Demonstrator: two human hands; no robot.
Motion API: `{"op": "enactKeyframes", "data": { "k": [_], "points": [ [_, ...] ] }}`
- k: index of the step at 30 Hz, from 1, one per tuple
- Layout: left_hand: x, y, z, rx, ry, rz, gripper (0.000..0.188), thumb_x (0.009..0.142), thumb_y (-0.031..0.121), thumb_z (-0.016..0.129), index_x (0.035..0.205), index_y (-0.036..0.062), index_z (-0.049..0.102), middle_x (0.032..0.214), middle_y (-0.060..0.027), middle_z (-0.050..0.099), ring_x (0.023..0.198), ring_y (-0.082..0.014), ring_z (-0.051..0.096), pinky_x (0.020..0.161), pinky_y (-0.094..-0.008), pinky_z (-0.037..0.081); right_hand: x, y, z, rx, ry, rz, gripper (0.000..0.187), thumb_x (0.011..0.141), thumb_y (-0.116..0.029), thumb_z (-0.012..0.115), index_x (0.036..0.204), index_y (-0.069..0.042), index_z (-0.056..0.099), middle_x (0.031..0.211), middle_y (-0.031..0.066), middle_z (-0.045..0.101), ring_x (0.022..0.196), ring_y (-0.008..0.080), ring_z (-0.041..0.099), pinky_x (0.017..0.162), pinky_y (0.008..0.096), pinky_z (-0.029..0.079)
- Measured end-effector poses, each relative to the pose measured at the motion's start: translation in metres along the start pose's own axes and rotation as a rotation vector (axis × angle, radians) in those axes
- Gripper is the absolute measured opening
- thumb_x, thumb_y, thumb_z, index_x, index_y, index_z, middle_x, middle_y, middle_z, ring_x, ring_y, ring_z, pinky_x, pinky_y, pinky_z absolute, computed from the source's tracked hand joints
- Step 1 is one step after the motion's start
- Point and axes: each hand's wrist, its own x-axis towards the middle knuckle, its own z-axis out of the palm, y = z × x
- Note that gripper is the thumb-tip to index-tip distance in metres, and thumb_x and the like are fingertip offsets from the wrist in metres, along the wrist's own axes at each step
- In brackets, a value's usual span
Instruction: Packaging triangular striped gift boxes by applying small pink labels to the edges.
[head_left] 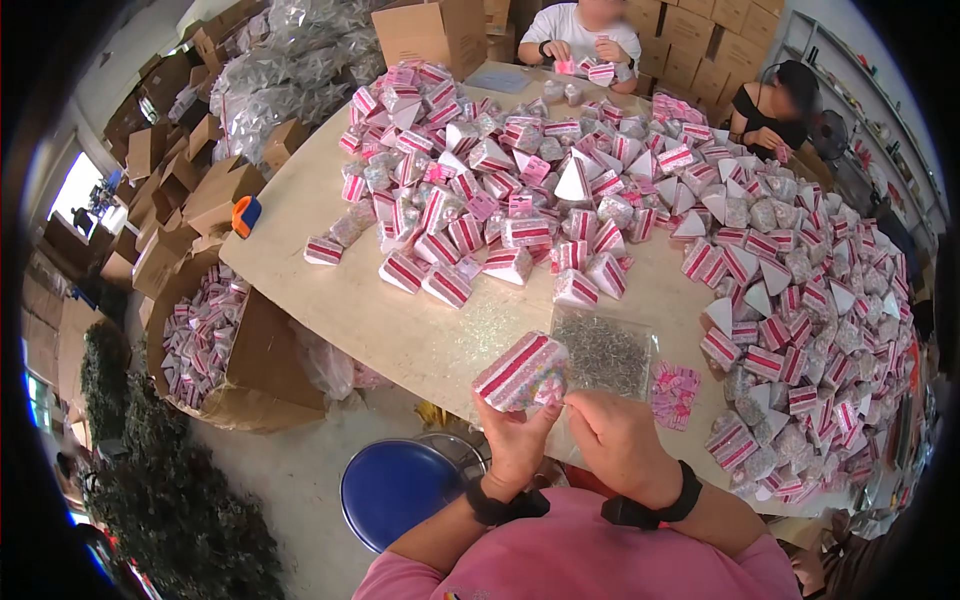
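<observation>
My left hand [515,445] grips a cake-slice ornament [520,372] from below, thumb and fingers around its lower part. The ornament has white glittery layers, red-pink stripes and a sparkly, multicoloured end. Right beside that end is my right hand [620,445], its fingers curled in a pinch; whatever sits between the fingertips is too small to make out. Just beyond my hands, a clear plastic bag [602,350] of small thin metal pieces lies flat on the table [330,310]. A small stack of pink printed tags [676,395] lies to the right of the bag.
Large heaps of similar cake slices [570,180] cover the table's far and right parts. An orange-and-blue tape dispenser [246,215] sits at the left edge. An open carton [265,370] of slices and a blue stool [405,490] stand below. Two people work across the table.
</observation>
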Motion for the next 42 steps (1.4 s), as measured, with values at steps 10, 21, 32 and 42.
{"op": "enactKeyframes", "data": {
  "k": [10, 21, 32, 42],
  "points": [
    [0.007, 0.002, -0.001, -0.056, -0.016, -0.065, 0.071, 0.073, -0.002, 0.074, 0.127, 0.0031, 0.029, 0.123, -0.0112, 0.046, 0.115, -0.021, 0.048, 0.098, -0.0351, 0.039, 0.007, 0.003, 0.005, 0.192, 0.035, 0.094, 0.009, 0.085, -0.006, 0.055, 0.092, -0.001, 0.057, 0.076, 0.0165, 0.058, 0.069, 0.0355, 0.058, 0.058, 0.041, 0.045],
    [0.02, 0.015, -0.003, -0.144, 0.01, -0.083, 0.061, 0.077, 0.024, 0.071, 0.124, 0.0031, 0.038, 0.111, -0.0062, 0.049, 0.1, -0.0147, 0.048, 0.09, -0.0308, 0.039, 0.011, 0.005, 0.004, 0.21, 0.065, 0.155, 0.01, 0.084, -0.003, 0.055, 0.091, 0.001, 0.061, 0.076, 0.0157, 0.062, 0.069, 0.0266, 0.063, 0.06, 0.032, 0.047],
    [0.019, 0.02, 0.01, 0.034, 0.023, 0.055, 0.066, 0.077, 0.03, 0.072, 0.125, 0.0017, 0.037, 0.109, -0.0057, 0.049, 0.098, -0.0141, 0.048, 0.087, -0.0296, 0.039, 0.01, 0.011, 0.001, 0.417, 0.107, 0.347, 0.011, 0.085, -0.006, 0.057, 0.09, 0.002, 0.063, 0.075, 0.0091, 0.064, 0.068, 0.0113, 0.058, 0.061, 0.0258, 0.046],
    [0.022, 0.024, 0.008, 0.261, -0.026, 0.207, 0.07, 0.074, 0.025, 0.073, 0.126, -0.0005, 0.034, 0.109, -0.0077, 0.047, 0.098, -0.0145, 0.048, 0.087, -0.0301, 0.041, 0.009, 0.017, -0.004, 0.755, 0.05, 0.614, 0.015, 0.085, -0.008, 0.056, 0.087, 0.004, 0.065, 0.061, -0.0014, 0.053, 0.057, 0.0025, 0.045, 0.049, 0.0224, 0.036]
  ]
}}
